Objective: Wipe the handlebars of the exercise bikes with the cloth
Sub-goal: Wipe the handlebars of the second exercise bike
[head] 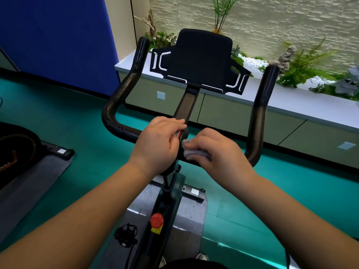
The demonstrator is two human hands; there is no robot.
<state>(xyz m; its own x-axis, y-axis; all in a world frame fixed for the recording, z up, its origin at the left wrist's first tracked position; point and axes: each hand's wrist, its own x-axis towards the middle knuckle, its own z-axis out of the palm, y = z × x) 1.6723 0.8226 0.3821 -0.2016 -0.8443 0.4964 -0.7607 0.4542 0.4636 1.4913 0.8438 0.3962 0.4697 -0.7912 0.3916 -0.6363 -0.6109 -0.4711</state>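
Note:
A black exercise bike handlebar [124, 98] curves up on both sides of a black tablet holder [200, 59]. Droplets shine on its left bend. My left hand [157, 144] grips the crossbar at the centre, fingers curled over the stem. Just right of it, my right hand [215, 152] holds a small grey cloth [194, 151] pressed against the crossbar. The cloth is mostly hidden under my fingers. The right upright of the handlebar [260, 113] stands free.
The bike frame below carries a red knob [156, 220] and a black pedal [125, 234], on a grey mat [194, 216]. Another machine [17, 150] sits at the left on teal floor. A white planter ledge [291, 105] with plants runs behind.

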